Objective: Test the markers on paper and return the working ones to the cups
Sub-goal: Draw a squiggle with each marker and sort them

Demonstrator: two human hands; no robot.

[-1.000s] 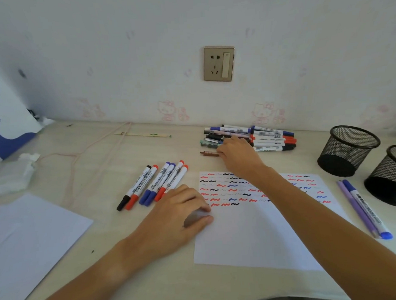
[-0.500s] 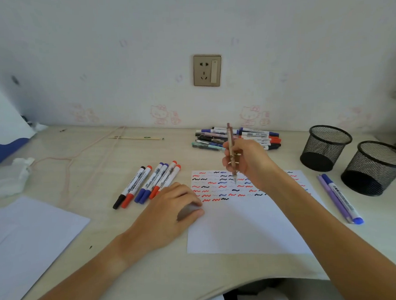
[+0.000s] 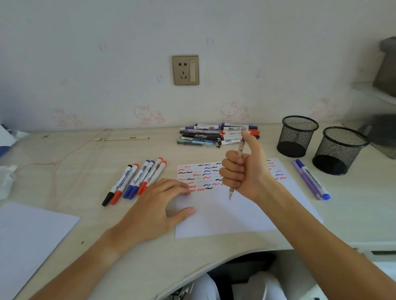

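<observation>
On the counter (image 3: 151,259) both mesh cups (image 3: 297,136) look empty; my right hand (image 3: 245,170) grips a pen (image 3: 240,148), my left hand (image 3: 158,205) rests flat on the paper (image 3: 228,218).

Both forearms are bare to the edge of the view, with no sleeves, watch or rings on the left hand (image 3: 154,209) or right hand (image 3: 245,170). White trousers (image 3: 204,291) cover the legs below the desk edge.

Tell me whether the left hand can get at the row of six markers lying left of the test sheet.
Probably yes. The left hand rests flat on the white scribbled paper sheet, holding nothing, and the row of six capped white markers lies just beyond its fingers with bare tabletop between.
</observation>
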